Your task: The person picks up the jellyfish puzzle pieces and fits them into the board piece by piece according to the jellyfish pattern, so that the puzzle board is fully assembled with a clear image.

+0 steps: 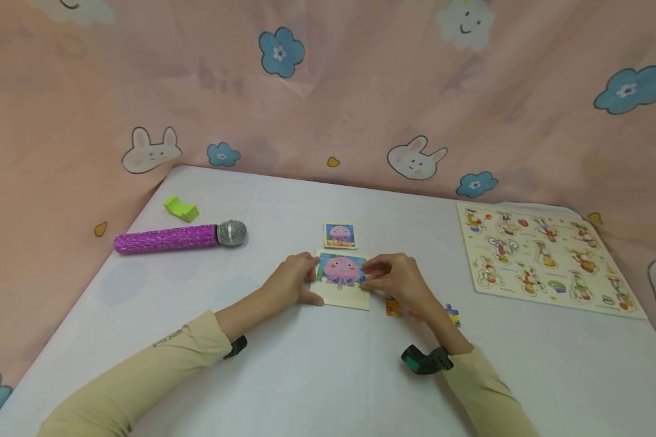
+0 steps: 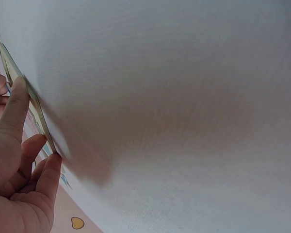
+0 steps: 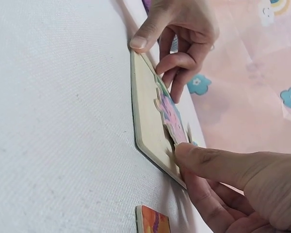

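Your fingers were bent on both hands: those of your left hand (image 1: 292, 282) gripped the tray (image 1: 341, 296) along its left edge, thumb at the near corner and fingertips towards the far one, while your right hand (image 1: 396, 280) pinched the right end of the jellyfish picture (image 1: 341, 268) between thumb and fingers.

On the left of the table (image 1: 306, 376), the green block (image 1: 181, 210) lay just beyond the purple microphone (image 1: 166, 240), whose silver head pointed right. Your left sleeve (image 1: 142, 370) reached in from the near left, a black band (image 1: 236, 347) showing below its cuff.

The tray was in the middle of the table, between your hands. The jellyfish picture covered its far part, with a knobbed near edge, and pale bare wood showed on the near side. Just beyond the tray lay a small card (image 1: 340, 235) with a pink jellyfish too.

Right of the tray, an orange piece (image 1: 393, 307) and a blue-and-yellow piece (image 1: 452, 314) lay on either side of your right forearm, which partly hid another orange patch between them. A second band (image 1: 426, 360) circled your right wrist. Well apart, on the far right, lay the board (image 1: 525, 252) of small figures, the pink backdrop (image 1: 350, 91) behind it.
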Motion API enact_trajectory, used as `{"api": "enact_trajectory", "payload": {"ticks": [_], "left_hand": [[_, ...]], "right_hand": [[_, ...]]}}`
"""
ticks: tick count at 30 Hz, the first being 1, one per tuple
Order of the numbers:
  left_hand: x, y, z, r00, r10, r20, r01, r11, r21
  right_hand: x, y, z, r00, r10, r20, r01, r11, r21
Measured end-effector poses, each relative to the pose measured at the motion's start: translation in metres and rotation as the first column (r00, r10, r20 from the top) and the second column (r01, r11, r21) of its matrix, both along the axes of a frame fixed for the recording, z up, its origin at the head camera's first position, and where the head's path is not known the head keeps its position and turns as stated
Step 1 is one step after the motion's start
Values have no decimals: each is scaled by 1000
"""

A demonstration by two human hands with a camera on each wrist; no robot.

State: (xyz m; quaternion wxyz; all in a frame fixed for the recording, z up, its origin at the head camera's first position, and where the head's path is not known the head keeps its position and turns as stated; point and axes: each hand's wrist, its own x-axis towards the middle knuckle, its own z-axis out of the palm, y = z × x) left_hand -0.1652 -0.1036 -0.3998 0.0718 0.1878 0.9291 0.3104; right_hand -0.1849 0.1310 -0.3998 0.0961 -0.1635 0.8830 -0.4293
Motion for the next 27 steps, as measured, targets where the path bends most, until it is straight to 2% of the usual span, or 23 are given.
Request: {"api": "enact_trajectory", "payload": {"ticks": [7, 11, 16, 27], "left_hand": [[0, 0, -1, 1000, -6, -10, 6, 1000, 14], [-1, 0, -1, 1000, -13, -23, 13, 1000, 11], [0, 1, -1, 1000, -2, -2, 2, 1000, 9], [-1, 1, -2, 1000, 10, 15, -10, 1000, 7]], "right_hand": [[-1, 3, -1, 999, -40, 36, 39, 999, 17], [-1, 3, -3, 998, -53, 37, 55, 997, -45], [0, -1, -7, 998, -31, 46, 38, 987, -154], [0, -7, -9, 1000, 3, -1, -3, 987, -158]]}}
